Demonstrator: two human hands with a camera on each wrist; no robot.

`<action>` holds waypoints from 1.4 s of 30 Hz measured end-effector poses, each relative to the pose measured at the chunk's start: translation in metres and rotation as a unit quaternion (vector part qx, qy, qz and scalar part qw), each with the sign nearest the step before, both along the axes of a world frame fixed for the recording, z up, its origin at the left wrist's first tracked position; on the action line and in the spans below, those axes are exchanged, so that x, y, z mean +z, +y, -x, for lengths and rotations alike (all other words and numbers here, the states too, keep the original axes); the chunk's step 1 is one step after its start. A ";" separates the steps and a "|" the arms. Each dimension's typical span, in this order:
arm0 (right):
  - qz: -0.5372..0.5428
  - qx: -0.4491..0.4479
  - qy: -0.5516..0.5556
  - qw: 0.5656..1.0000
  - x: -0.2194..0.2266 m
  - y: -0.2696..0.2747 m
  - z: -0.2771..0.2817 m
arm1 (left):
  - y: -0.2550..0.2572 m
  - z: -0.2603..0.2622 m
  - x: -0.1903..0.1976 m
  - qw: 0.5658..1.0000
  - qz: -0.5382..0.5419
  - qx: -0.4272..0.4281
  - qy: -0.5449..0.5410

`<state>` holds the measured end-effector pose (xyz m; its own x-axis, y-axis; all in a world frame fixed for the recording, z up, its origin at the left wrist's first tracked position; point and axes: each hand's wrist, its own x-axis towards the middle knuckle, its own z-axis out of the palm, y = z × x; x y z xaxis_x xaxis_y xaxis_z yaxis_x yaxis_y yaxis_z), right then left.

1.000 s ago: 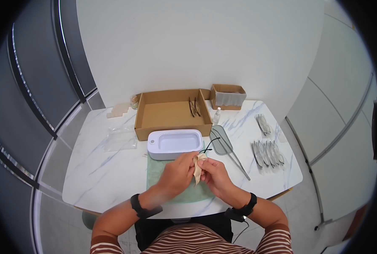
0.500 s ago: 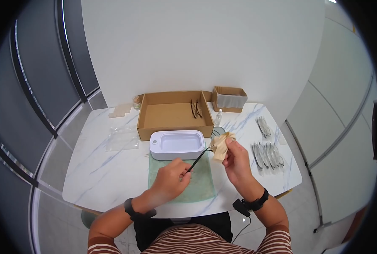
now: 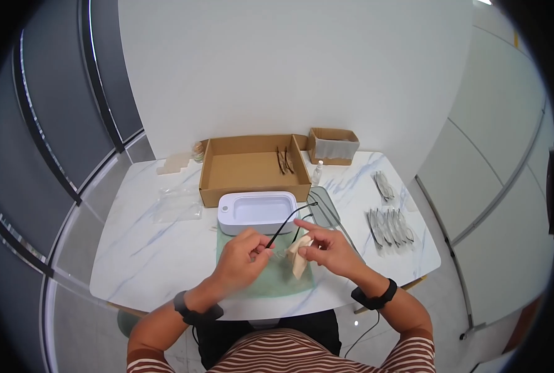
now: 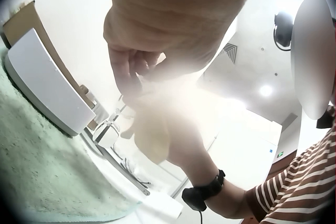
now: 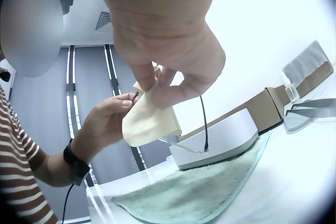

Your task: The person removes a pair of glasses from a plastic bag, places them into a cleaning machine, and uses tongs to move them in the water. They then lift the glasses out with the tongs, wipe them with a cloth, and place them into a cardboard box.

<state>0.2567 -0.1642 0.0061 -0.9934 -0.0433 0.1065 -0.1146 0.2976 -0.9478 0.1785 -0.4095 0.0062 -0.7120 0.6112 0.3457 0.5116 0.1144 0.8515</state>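
Note:
My left hand [image 3: 244, 258] pinches a pair of eyeglasses at one end of the frame, over the green mat. Their black temples [image 3: 283, 227] point away toward the tray of the white cleaner. The right hand [image 3: 334, 252] grips a folded beige cloth [image 3: 299, 260] beside the clear lens area, its index finger stretched out toward a temple. Seen from the right wrist, the cloth [image 5: 149, 124] hangs below the fingers and overlaps the frame, with one dark temple [image 5: 205, 124] rising beyond it. Glare washes out much of the left wrist view.
Behind the green mat [image 3: 246, 273] stands a white ultrasonic cleaner [image 3: 252, 228]. A cardboard box [image 3: 240, 177] holds some glasses; a smaller box [image 3: 333, 146] and a spray bottle [image 3: 317, 173] are to its right. Several bagged glasses [image 3: 390, 229] lie at right, near a grey mesh strainer [image 3: 327, 208].
The hands were together at the cloth, then the right lifted it around the temple tips. Now the glasses have turned, temples pointing away, and the right hand has lowered the cloth toward the lenses.

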 end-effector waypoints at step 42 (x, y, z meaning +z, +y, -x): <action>-0.385 -0.016 0.259 0.886 -0.070 -0.021 0.026 | -0.032 0.008 -0.062 0.996 0.084 -0.027 0.021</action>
